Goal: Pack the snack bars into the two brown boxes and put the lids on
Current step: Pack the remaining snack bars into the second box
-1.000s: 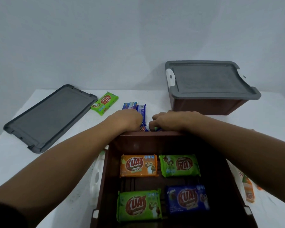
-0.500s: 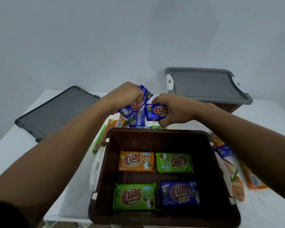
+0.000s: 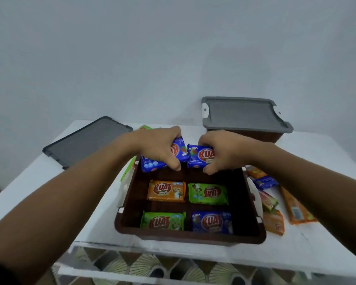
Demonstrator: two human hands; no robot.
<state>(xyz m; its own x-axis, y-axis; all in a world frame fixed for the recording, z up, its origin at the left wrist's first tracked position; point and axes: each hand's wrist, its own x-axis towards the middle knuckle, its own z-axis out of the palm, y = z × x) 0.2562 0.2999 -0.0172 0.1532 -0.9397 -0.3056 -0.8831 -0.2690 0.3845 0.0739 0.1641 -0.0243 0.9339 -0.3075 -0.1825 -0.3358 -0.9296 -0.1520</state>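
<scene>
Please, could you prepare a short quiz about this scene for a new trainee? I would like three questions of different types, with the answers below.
1. True or false: the far brown box already carries a grey lid.
2. How many snack bars lie flat on the floor of the open brown box?
3. Which colour is the bar that the right hand holds? A orange, B blue, C green.
Key: 1 true; 2 four; 3 B.
</scene>
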